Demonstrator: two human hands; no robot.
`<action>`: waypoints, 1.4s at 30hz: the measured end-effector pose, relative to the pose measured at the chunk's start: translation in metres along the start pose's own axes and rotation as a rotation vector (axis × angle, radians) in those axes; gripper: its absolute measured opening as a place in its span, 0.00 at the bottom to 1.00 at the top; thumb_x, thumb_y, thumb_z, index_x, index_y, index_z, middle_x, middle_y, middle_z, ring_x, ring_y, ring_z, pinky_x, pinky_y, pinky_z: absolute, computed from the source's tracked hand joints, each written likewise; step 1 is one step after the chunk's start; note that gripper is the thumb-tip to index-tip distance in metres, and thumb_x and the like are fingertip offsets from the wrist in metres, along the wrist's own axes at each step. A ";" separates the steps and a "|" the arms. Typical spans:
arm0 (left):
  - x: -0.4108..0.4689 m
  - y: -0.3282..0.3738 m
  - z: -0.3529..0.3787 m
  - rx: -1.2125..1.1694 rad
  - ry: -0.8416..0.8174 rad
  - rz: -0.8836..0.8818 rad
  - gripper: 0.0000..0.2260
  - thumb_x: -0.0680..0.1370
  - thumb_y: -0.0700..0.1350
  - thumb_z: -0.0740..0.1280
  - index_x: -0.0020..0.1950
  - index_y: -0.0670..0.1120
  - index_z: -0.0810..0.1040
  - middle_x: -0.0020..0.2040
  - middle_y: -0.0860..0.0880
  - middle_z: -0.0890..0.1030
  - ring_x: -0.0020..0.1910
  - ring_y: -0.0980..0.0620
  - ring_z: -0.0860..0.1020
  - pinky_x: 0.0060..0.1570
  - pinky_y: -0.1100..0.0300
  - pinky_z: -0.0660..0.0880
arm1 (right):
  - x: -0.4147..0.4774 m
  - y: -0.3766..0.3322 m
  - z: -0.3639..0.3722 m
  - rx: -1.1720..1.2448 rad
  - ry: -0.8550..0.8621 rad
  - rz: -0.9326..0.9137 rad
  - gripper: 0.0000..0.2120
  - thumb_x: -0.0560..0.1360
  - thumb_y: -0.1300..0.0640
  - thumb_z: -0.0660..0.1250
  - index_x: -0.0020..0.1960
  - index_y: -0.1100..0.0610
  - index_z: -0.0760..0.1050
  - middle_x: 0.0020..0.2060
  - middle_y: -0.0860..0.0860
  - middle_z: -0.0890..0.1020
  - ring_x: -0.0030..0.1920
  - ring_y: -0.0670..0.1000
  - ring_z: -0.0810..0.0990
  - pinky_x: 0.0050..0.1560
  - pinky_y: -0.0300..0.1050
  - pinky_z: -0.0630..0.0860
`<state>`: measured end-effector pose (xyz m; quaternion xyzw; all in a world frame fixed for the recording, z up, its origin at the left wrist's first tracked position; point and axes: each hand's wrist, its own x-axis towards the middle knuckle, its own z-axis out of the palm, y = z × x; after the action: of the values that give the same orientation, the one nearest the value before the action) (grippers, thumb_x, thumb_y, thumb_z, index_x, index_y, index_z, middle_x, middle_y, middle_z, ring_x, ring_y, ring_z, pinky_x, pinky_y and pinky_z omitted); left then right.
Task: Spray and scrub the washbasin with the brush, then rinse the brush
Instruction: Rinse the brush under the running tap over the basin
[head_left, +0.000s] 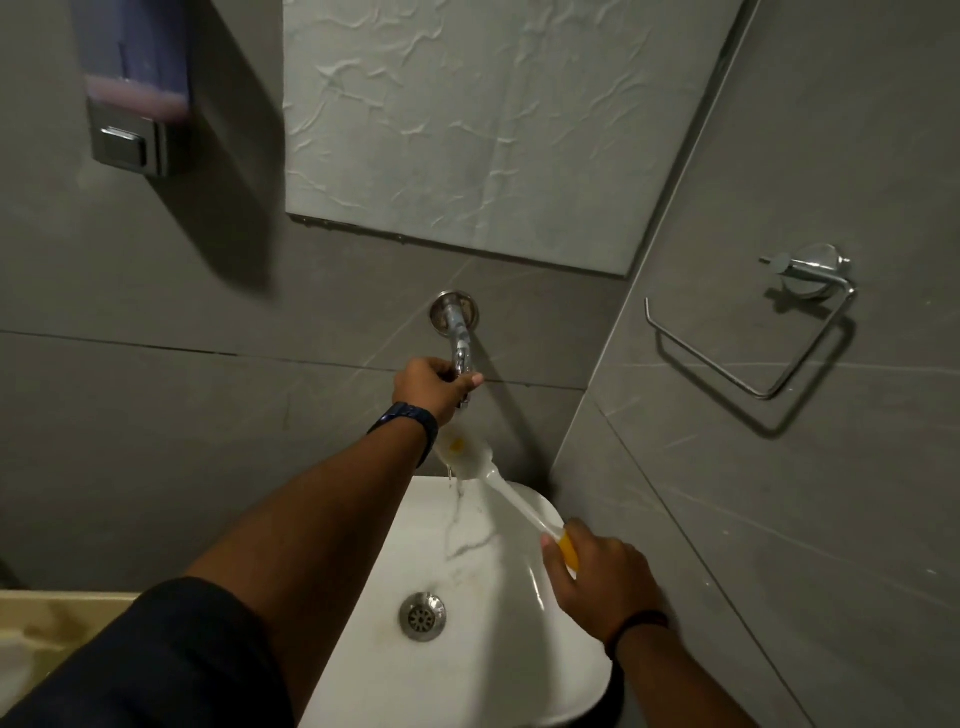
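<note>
With the left hand closed on the tap and the right hand wrapped round the handle, the brush head sits just below the left fingers, over the washbasin; I'd say turn it slowly under the stream.

Two hands: one left hand, one right hand. One brush. One washbasin with one drain. One tap. One soap dispenser. One towel ring. One mirror panel. Two wristbands: one on the left wrist, one on the right wrist.
</note>
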<state>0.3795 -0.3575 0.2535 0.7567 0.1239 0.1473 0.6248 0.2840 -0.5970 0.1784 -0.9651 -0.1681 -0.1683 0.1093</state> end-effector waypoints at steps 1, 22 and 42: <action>0.000 0.000 0.001 -0.003 0.003 -0.009 0.11 0.70 0.50 0.74 0.47 0.45 0.81 0.39 0.49 0.83 0.38 0.55 0.80 0.42 0.59 0.76 | 0.003 -0.001 -0.002 0.093 -0.005 0.055 0.15 0.74 0.46 0.62 0.34 0.54 0.68 0.23 0.54 0.76 0.25 0.58 0.75 0.26 0.45 0.67; -0.001 0.010 -0.001 0.101 -0.024 -0.064 0.14 0.71 0.51 0.73 0.48 0.41 0.81 0.42 0.45 0.83 0.41 0.48 0.79 0.44 0.54 0.75 | 0.013 -0.007 -0.023 -0.255 0.009 -0.236 0.13 0.68 0.46 0.70 0.35 0.54 0.72 0.18 0.52 0.75 0.17 0.53 0.74 0.20 0.39 0.64; 0.001 0.009 0.000 0.107 -0.020 -0.063 0.13 0.71 0.51 0.74 0.47 0.42 0.81 0.41 0.45 0.83 0.40 0.49 0.78 0.42 0.55 0.75 | 0.031 -0.021 -0.023 0.959 -0.390 0.628 0.22 0.74 0.44 0.62 0.29 0.53 0.60 0.21 0.51 0.62 0.19 0.49 0.59 0.22 0.37 0.57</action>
<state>0.3803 -0.3590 0.2621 0.7861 0.1492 0.1131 0.5890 0.2967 -0.5747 0.2137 -0.8248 0.0507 0.1467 0.5437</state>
